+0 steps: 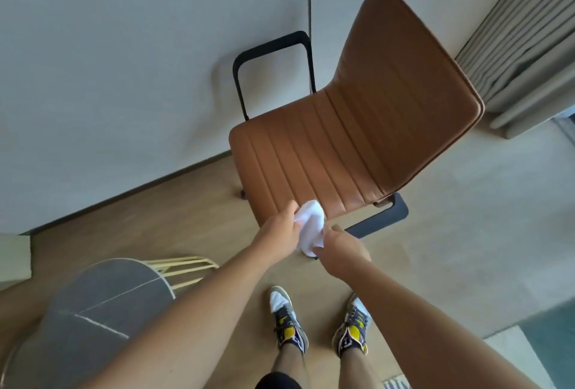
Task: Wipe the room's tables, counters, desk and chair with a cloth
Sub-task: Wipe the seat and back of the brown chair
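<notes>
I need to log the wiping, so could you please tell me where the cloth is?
In the head view, the white cloth is held between both hands, just at the front edge of the brown chair.

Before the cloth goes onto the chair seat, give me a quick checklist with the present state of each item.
1. Cloth in hand: ok, left hand and right hand both grip the white cloth.
2. Cloth spread flat for wiping: not ok, it is bunched between the hands.
3. Cloth touching the chair: cannot tell, it sits at the seat's front edge.
4. Seat free of objects: ok, nothing lies on the brown seat.
5. Standing room: ok, both shoes are on the floor facing the chair.
6. Round side table: ok, it stands apart at left.
</notes>
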